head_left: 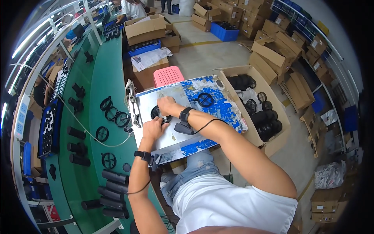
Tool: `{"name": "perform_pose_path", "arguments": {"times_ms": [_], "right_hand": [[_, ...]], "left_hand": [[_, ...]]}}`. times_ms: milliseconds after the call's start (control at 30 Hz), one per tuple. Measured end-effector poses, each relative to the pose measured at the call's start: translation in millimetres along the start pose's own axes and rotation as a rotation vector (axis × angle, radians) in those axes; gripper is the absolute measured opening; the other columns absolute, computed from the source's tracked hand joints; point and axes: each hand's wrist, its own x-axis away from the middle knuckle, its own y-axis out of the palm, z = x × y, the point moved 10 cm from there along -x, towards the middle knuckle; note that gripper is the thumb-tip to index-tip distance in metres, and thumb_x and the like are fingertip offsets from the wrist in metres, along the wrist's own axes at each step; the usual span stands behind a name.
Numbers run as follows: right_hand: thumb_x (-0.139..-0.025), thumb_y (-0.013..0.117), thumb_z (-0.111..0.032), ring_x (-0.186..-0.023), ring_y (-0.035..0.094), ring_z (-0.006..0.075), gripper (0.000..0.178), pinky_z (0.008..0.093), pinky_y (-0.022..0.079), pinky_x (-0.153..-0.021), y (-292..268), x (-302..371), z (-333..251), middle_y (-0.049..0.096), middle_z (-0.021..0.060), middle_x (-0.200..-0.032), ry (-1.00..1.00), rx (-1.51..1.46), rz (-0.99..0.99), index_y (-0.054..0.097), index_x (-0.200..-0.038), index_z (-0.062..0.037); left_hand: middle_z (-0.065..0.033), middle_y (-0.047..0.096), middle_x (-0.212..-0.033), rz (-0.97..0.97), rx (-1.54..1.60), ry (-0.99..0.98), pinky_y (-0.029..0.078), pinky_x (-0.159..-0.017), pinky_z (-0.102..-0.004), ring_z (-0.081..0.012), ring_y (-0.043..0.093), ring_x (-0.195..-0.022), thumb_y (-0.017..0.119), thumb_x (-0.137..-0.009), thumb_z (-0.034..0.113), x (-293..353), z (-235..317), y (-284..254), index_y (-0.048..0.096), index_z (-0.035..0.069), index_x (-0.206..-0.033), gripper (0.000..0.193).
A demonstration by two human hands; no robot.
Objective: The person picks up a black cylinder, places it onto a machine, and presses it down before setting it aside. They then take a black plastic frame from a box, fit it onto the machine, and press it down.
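Observation:
A black ring-shaped part [153,113] is on the bare metal plate [146,100] in front of me, largely covered by my hands. My left hand [154,129] grips its near side, fingers bent against it. From the right, my right hand [166,106] is closed at its upper right edge; its fingertips are hidden. Each wrist wears a black strap with a small device. Right of the plate, another black ring with crossed spokes [205,100] lies flat on the worn blue board [194,147].
Several black rings [110,113] and black cylinders [113,191] occupy the green bench [91,117] on the left. A metal clamp fixture [134,109] edges the plate. An open carton [255,134] of black round parts stands right; a pink stool [168,76] stands beyond the board.

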Motion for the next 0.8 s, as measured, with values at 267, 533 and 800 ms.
{"name": "perform_pose_path", "arguments": {"times_ms": [267,533,800], "right_hand": [[-0.072,0.065,-0.018,-0.084,0.067,0.0372,0.022,0.0467,0.054,-0.071,-12.2,5.6,10.1,0.069,0.0197,-0.089,-0.125,-0.026,0.156,0.067,-0.089,-0.0041],[-0.091,0.064,-0.013,-0.061,0.057,0.0062,0.014,0.0212,0.045,-0.056,29.9,79.8,103.1,0.061,0.0012,-0.069,0.025,-1.136,0.543,0.060,-0.090,-0.0002],[-0.091,0.062,-0.011,-0.057,0.050,0.0021,0.014,0.0192,0.039,-0.051,13.8,90.5,80.8,0.057,-0.0011,-0.063,0.056,-0.839,0.528,0.058,-0.084,0.0000]], "left_hand": [[-0.0142,0.068,-0.085,-0.044,0.040,0.017,0.053,-0.065,-0.0451,-0.0341,0.067,-0.076,0.061,-0.083,0.052,-9.2,-7.7,10.6,0.067,0.005,-0.087,0.047],[-0.0118,0.068,-0.089,0.494,0.613,-0.187,0.052,-0.060,-0.0327,-0.0251,0.065,-0.063,0.063,-0.083,0.010,122.9,-33.8,-85.4,0.065,0.006,-0.106,0.024],[-0.0168,0.067,-0.083,0.745,-0.049,-0.792,0.052,-0.069,-0.0431,-0.0349,0.065,-0.076,0.056,-0.084,0.019,236.0,-331.7,-214.9,0.066,0.005,-0.089,0.018]]}}
